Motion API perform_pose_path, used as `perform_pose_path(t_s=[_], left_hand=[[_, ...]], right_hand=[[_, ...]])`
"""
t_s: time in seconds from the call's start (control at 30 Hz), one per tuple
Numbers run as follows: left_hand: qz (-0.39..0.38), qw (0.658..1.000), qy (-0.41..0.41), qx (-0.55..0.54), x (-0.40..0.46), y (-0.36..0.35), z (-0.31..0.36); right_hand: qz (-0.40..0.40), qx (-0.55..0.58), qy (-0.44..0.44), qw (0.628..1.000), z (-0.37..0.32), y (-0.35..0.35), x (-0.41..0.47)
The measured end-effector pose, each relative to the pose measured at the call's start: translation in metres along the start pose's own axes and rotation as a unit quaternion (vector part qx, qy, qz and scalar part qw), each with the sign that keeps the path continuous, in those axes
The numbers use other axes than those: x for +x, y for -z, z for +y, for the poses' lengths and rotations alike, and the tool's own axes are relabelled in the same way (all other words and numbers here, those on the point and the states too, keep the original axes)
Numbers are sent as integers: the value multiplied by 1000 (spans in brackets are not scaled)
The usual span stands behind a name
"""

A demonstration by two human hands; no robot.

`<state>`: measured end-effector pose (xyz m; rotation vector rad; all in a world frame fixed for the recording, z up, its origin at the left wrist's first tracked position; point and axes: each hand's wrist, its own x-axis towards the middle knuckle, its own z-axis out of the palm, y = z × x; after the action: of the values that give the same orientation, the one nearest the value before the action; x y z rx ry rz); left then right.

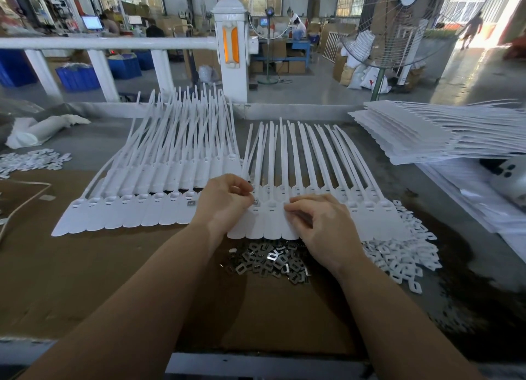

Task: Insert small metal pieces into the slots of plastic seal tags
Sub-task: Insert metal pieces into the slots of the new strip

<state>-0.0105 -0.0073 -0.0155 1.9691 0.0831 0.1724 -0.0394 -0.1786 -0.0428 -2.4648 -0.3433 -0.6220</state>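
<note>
Seal tags (313, 197), white, lie in a joined row mid-worktop on cardboard (85, 266), w/ a 2nd row (136, 209) to the left. Left hand (225, 200) pinches a small metal piece (255, 202) at a tag's slot, fingers curled on it. Right hand (321, 223) presses the tags down, fingers bent, gripping nothing. Metal pieces pile (270, 261) sits just below tags near front edge; white plastic bits (398, 260) to its right.
</note>
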Motion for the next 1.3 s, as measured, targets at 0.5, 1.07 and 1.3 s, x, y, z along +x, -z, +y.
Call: perform_pose_path(t_s=[0.5, 1.07, 1.3], left_hand=[[17, 999, 46, 4, 8, -7, -6], [1, 999, 31, 18, 5, 4, -3], [12, 990, -42, 132, 0, 3, -7]], right_hand=[[-8, -5, 0, 1000, 0, 0, 1], [0, 2, 6, 1000, 0, 1, 1], [-2, 1, 5, 1000, 0, 1, 1]])
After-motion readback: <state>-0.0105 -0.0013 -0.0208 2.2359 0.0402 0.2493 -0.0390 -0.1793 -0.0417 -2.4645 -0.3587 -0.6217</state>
